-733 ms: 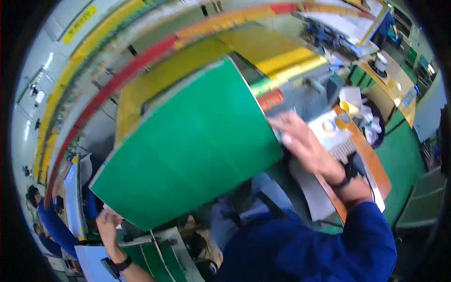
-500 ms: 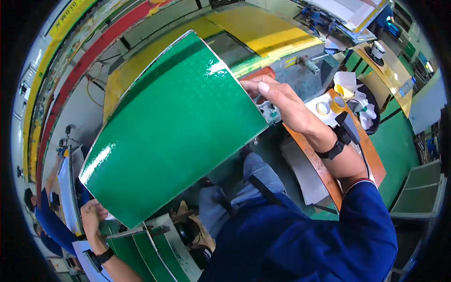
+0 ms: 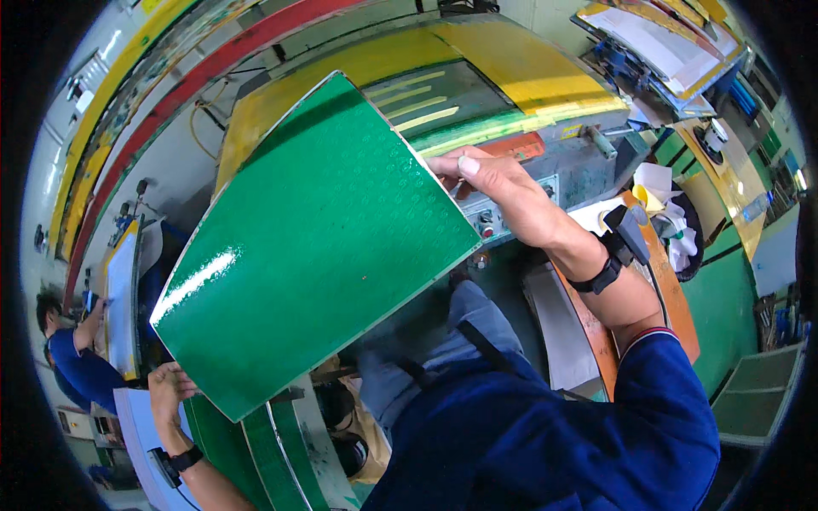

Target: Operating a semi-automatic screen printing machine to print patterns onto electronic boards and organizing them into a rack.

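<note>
Fingers [image 3: 170, 383] of the left hand [image 3: 167, 393] are curling under the low corner of the big green sheet [image 3: 315, 247]. It is hanging tilted over the lap, in front of the yellow machine [image 3: 477, 60]. It looks thin, bendy, shiny and slippery, so edges are the best places to hold. The right hand [image 3: 494, 183] is pinching the far edge.

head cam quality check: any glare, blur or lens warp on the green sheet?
Head view: a bright glare patch sits on the lower left of the glossy green sheet; its embossed pattern reads sharp, so little blur; fisheye bends the machine's yellow edge and blacks out the corners; the right hand at the sheet's right edge is crisp, the left hand is dimmer.
</note>
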{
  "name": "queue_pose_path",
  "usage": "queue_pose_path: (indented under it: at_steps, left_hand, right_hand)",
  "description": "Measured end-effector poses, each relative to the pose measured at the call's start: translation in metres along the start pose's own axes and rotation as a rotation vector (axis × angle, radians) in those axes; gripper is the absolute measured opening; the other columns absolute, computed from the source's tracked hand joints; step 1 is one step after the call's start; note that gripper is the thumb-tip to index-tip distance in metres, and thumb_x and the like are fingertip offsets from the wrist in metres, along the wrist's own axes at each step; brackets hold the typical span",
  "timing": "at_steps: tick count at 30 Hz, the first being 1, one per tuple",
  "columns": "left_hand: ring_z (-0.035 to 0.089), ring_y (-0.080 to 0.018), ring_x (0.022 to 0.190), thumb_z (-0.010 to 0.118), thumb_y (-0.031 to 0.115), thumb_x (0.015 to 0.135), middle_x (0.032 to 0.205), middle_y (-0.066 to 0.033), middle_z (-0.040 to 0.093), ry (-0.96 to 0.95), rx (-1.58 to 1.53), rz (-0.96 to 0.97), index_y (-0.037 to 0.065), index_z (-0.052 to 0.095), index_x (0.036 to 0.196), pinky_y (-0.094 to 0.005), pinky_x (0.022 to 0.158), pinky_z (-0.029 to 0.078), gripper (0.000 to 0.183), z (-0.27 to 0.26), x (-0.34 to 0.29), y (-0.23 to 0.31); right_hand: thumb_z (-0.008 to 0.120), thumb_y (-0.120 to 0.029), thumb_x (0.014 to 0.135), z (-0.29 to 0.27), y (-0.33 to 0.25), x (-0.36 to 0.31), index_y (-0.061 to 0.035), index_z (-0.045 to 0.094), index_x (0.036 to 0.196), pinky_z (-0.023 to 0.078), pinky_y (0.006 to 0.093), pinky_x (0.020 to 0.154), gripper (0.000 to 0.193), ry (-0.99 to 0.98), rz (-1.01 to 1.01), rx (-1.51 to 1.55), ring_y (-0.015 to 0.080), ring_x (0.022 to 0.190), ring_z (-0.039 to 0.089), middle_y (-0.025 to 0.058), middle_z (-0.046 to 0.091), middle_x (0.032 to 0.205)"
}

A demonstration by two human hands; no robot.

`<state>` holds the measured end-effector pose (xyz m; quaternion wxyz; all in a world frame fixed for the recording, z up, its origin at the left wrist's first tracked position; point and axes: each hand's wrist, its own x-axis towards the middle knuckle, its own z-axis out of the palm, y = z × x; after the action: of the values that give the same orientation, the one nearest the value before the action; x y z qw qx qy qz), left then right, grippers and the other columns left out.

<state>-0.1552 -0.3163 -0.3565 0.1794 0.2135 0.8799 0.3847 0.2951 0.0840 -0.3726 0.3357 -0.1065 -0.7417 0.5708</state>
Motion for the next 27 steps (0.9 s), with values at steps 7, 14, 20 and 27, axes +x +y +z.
queue_pose_path:
  at_steps: [7, 14, 20, 27]
  left_hand:
    - [0.063, -0.0267, 0.062, 0.068, 0.011, 0.071, 0.077, -0.0126, 0.065, -0.066, 0.821, 0.415, 0.002, 0.067, 0.092, -0.0379, 0.057, 0.052, 0.023, -0.074, -0.095, -0.114]
    - [0.067, -0.0187, 0.070, 0.048, 0.010, 0.089, 0.082, -0.0110, 0.067, 0.369, -0.092, -0.324, -0.004, 0.065, 0.099, -0.0294, 0.061, 0.055, 0.024, -0.172, -0.246, -0.209]
    - [0.063, -0.0184, 0.090, 0.045, 0.002, 0.092, 0.100, -0.0094, 0.062, 0.803, -0.232, -0.341, 0.002, 0.057, 0.123, -0.0303, 0.081, 0.052, 0.034, -0.221, -0.378, -0.313]
    - [0.058, -0.0182, 0.102, 0.049, -0.008, 0.087, 0.109, -0.0118, 0.058, 1.177, -0.277, -0.239, 0.006, 0.028, 0.148, -0.0285, 0.091, 0.046, 0.066, -0.183, -0.412, -0.450]
  right_hand:
    - [0.042, -0.043, 0.098, 0.066, -0.023, 0.005, -0.0049, 0.060, 0.126, 0.043, 0.0336, 0.095, 0.051, -0.050, 0.306, -0.207, 0.0201, 0.106, 0.057, 0.0073, 0.060, 0.120]
    - [0.043, -0.036, 0.096, 0.287, 0.023, 0.054, -0.0021, 0.056, 0.131, 0.041, 0.0316, 0.093, 0.050, -0.364, 0.148, -0.127, 0.0188, 0.109, 0.054, 0.0117, 0.061, 0.123]
    - [0.049, -0.017, 0.092, 0.513, 0.023, 0.096, 0.0012, 0.052, 0.133, 0.037, 0.0325, 0.101, 0.045, -0.640, -0.105, -0.179, 0.0218, 0.120, 0.052, 0.0157, 0.059, 0.127]
    - [0.051, 0.002, 0.084, 0.675, 0.042, 0.071, 0.0011, 0.045, 0.138, 0.034, 0.0348, 0.107, 0.054, -0.809, -0.162, -0.092, 0.0261, 0.130, 0.046, 0.0161, 0.052, 0.136]
